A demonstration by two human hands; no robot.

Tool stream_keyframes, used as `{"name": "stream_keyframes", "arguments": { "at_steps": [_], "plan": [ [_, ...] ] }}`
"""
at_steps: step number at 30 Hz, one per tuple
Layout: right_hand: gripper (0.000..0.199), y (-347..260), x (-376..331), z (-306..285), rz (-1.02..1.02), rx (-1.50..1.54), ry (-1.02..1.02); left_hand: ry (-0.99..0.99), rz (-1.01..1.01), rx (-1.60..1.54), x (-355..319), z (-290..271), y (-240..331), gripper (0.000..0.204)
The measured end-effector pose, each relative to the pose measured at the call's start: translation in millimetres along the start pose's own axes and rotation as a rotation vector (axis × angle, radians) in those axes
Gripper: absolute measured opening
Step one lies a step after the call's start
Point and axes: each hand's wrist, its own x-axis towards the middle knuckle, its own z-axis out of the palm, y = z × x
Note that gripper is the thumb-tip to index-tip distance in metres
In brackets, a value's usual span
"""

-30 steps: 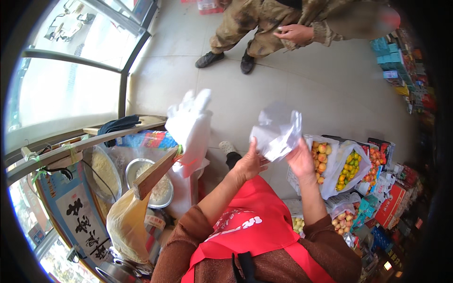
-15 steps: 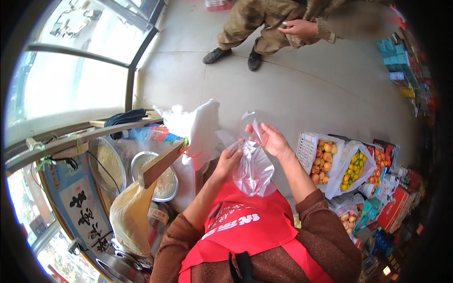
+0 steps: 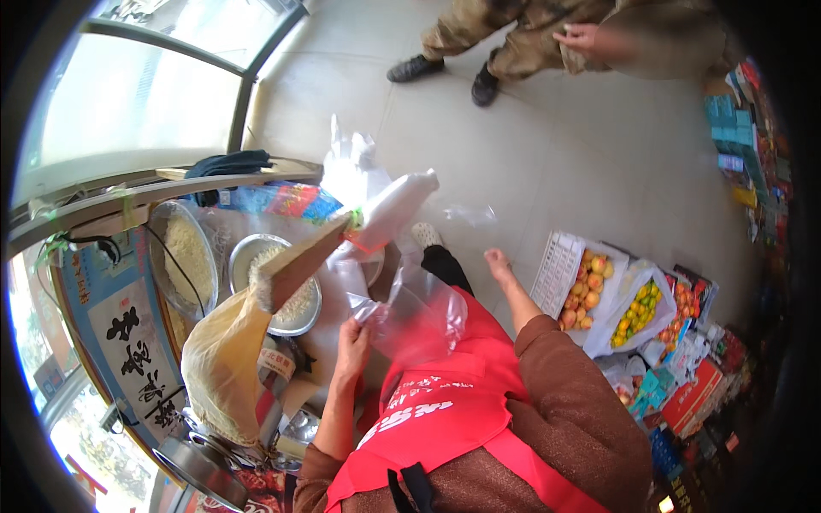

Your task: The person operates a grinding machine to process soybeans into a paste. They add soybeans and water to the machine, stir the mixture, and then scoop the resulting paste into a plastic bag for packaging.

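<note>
My left hand [image 3: 353,346] grips the edge of a clear plastic bag [image 3: 419,318], which hangs loosely before my red apron [image 3: 453,389]. Farther right, my right hand [image 3: 500,265] is held out with its fingers closed, and nothing shows in it. A clear scrap of plastic [image 3: 470,214] lies apart from that hand, in the air or on the floor; I cannot tell which. Beyond my left hand, white plastic bags [image 3: 398,205] hang at the end of a wooden board [image 3: 304,256].
At left stand metal bowls of pale food [image 3: 295,309], a yellowish bag [image 3: 224,368] and a metal pot [image 3: 201,470]. Crates of peaches [image 3: 588,286] and small yellow-green fruit [image 3: 634,312] are at right. A person in camouflage trousers [image 3: 530,43] stands across the floor.
My hands have moved apart, the left carrying the clear bag leftward and nearer. My right hand has left the bag and closed. The clear scrap now appears alone beyond it.
</note>
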Motion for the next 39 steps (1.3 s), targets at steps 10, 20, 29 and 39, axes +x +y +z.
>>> {"name": "stream_keyframes", "arguments": {
  "at_steps": [10, 20, 29, 39],
  "plan": [
    [0.089, 91, -107, 57, -0.207, -0.401, -0.576, 0.234, 0.147, 0.174, -9, 9, -35, 0.033],
    [0.041, 134, 80, 124, -0.302, -0.330, -0.004, -0.231, 0.310, 0.593, 24, 77, -138, 0.032],
    [0.037, 132, 216, 213, -0.206, -0.319, -0.035, -0.914, 0.313, 0.700, 47, 155, -230, 0.016],
    [0.038, 152, 295, 265, -0.137, -0.356, -0.082, -0.754, 0.516, 0.469, 51, 161, -254, 0.013]
  ]
}}
